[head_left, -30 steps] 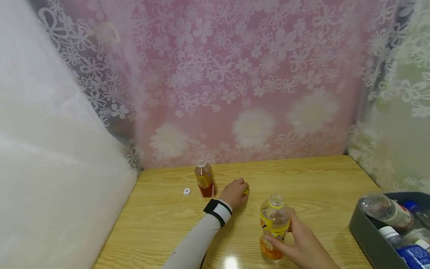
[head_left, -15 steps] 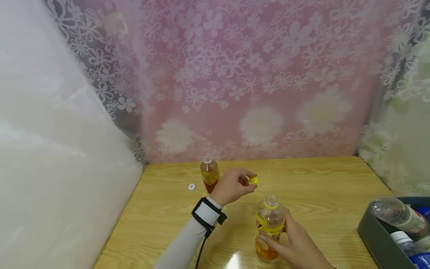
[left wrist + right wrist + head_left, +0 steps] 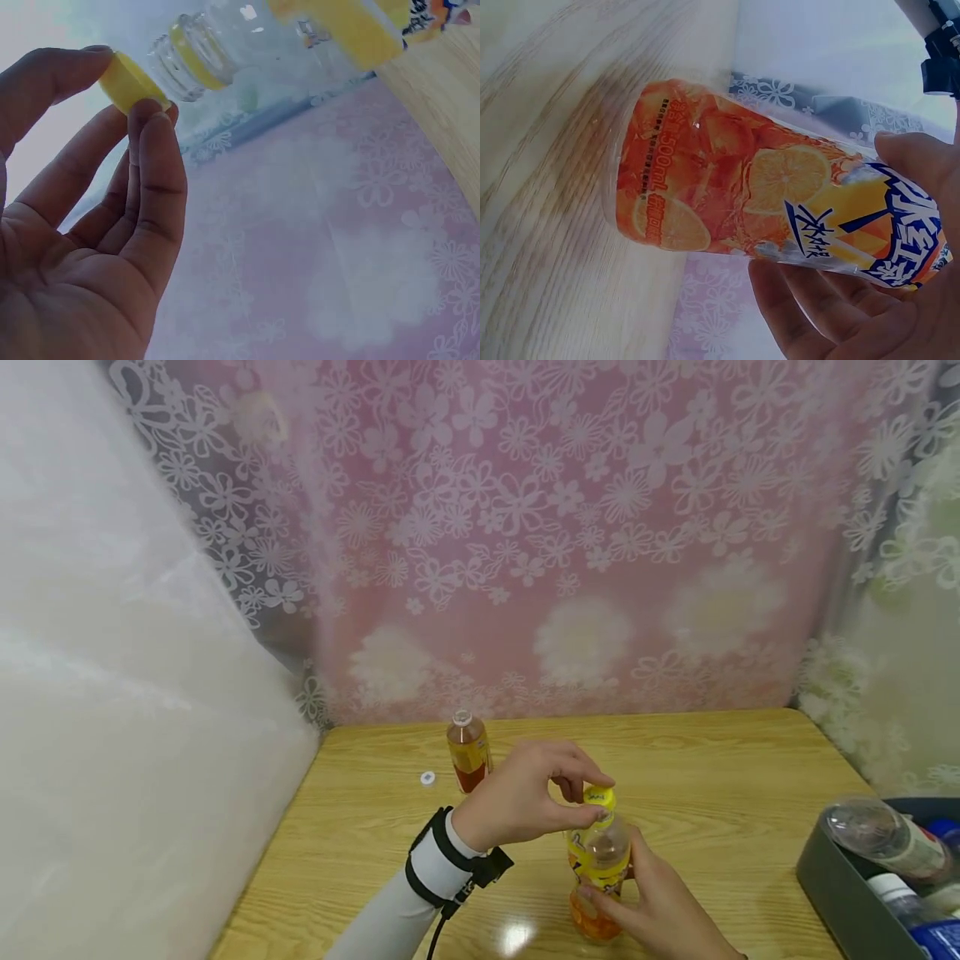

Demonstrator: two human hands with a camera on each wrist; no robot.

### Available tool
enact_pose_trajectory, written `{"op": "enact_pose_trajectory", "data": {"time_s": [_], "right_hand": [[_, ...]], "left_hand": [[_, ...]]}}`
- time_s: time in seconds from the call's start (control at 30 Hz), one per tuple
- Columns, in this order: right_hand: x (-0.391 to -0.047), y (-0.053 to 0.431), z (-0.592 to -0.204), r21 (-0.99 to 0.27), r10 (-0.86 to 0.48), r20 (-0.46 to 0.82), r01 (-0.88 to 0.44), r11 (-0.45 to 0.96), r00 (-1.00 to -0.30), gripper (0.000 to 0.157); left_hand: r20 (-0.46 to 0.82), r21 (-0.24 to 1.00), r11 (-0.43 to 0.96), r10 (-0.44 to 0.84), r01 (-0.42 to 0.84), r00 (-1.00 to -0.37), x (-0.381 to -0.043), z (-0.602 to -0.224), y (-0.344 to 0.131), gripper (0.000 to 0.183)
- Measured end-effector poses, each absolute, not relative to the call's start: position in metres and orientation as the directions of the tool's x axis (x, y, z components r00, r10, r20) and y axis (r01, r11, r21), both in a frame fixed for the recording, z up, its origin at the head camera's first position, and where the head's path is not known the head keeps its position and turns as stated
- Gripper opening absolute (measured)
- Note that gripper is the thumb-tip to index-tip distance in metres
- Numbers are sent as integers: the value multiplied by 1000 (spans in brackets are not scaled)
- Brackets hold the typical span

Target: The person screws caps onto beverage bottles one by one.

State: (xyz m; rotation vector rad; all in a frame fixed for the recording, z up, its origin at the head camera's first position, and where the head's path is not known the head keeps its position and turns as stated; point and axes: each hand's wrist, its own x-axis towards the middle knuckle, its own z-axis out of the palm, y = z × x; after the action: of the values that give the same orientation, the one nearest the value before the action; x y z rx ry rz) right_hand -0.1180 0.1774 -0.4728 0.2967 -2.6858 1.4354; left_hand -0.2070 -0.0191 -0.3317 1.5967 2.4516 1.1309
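My left hand (image 3: pixel 521 793) pinches a yellow bottle cap (image 3: pixel 129 81) between thumb and fingertips. In the left wrist view the cap is tilted and a small gap separates it from the clear threaded neck (image 3: pixel 180 60). That neck belongs to an iced tea bottle (image 3: pixel 735 172) with an orange-slice label. My right hand (image 3: pixel 652 897) grips this bottle around its middle, and it stands upright on the table in the head view. In the right wrist view the thumb lies on one side of the label and the fingers on the other.
A second, uncapped bottle (image 3: pixel 468 758) with reddish drink stands behind my left hand. Beside it lies a white cap (image 3: pixel 427 778) on the wooden table (image 3: pixel 360 860). A dark grey bin (image 3: pixel 832 889) with several bottles is at the right. Floral curtains close off the back.
My left hand has picked the yellow cap up from the table and brought it right and toward me, to the bottle's mouth. My right hand has kept its grip on the bottle.
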Motion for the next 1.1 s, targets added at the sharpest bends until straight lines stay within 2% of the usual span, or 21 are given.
{"op": "enact_pose_trajectory", "data": {"time_s": [0.2,0.47,0.83,1.0,1.1], "right_hand": [[-117,177,-472,-814,-121,170,-209,542,-978,72],[-114,178,-468,-808,-104,166,-196,555,-981,70],[-114,177,-471,-772,-126,216,-248,586,-968,70],[-114,176,-473,-744,-97,243,-249,620,-965,70],[-115,176,-473,-724,-84,270,-260,638,-959,73]], "left_hand": [[298,540,265,827,799,-476,-205,-331,-16,26],[252,518,350,810,781,-530,-200,-327,-14,25],[384,190,498,756,846,-531,-192,-331,-8,27],[491,29,555,716,831,-495,-189,-338,-1,51],[520,-2,562,707,827,-479,-189,-340,2,59]]}}
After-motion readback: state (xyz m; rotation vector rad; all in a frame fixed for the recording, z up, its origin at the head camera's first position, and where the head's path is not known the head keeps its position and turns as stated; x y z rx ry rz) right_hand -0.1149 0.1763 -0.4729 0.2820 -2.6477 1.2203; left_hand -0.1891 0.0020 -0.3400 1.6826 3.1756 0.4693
